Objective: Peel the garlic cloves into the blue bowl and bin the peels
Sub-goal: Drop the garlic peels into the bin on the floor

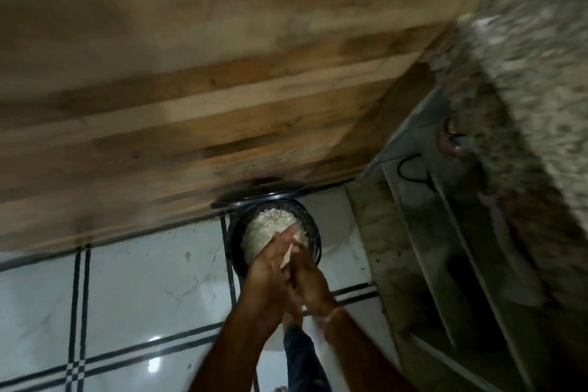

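Glossy white floor tiles (pixel 127 296) with black double lines — worn wooden panel (pixel 191 89) behind, speckled stone counter (pixel 541 41) at right.

No readable text or numbers, none on black bin (pixel 314 227), wooden boards (pixel 191 105), floor tiles (pixel 143 280)

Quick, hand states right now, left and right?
Left hand: open, fingers straight, against the right hand above the round black bin.
Right hand: cannot tell; fingers blurred.
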{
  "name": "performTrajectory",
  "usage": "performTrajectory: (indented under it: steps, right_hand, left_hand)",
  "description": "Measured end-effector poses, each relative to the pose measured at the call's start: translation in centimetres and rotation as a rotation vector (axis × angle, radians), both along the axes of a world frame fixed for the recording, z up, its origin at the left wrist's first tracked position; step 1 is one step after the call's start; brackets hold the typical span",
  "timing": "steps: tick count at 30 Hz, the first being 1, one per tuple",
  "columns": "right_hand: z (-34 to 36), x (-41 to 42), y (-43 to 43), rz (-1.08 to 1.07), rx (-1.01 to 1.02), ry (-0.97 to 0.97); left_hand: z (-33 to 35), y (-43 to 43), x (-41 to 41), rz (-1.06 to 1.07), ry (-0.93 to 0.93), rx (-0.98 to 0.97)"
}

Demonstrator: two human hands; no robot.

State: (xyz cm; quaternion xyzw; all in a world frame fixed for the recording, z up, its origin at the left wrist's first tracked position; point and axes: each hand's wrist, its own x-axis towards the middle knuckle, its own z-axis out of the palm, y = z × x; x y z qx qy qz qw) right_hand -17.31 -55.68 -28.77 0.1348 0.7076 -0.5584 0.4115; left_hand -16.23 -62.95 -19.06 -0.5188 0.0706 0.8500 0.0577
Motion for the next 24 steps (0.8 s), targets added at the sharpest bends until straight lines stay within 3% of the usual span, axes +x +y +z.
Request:
performTrajectory:
  steps: [2, 5, 11, 15, 17, 24]
  right_hand:
    - [5.9, 0.2, 3.0, -0.095, -0.051, -0.068]
    - [16.0, 2.6, 7.3, -0.155, -0.173, 0.07]
    - [27.5, 11.8, 19.6, -0.244, -0.041, 0.486]
    - [30.9, 17.0, 30.2, -0.335, 0.112, 0.726]
    - [31.0, 17.0, 32.3, -0.308, 0.203, 0.794]
    - [30.4, 21.2, 49.9, -0.414, 0.5, 0.813]
  left_hand:
    - [5.1, 1.4, 1.4, -0.245, -0.023, -0.443]
    - [10.1, 4.4, 3.2, -0.551, -0.036, -0.88]
    - [17.4, 14.3, 9.0, -1.04, 0.217, -1.437]
    - [20.8, 24.0, 12.9, -1.244, 0.473, -1.632]
    - [20.8, 25.4, 13.3, -1.268, 0.516, -1.68]
    - [21.7, 42.5, 14.6, -1.385, 0.806, -1.716]
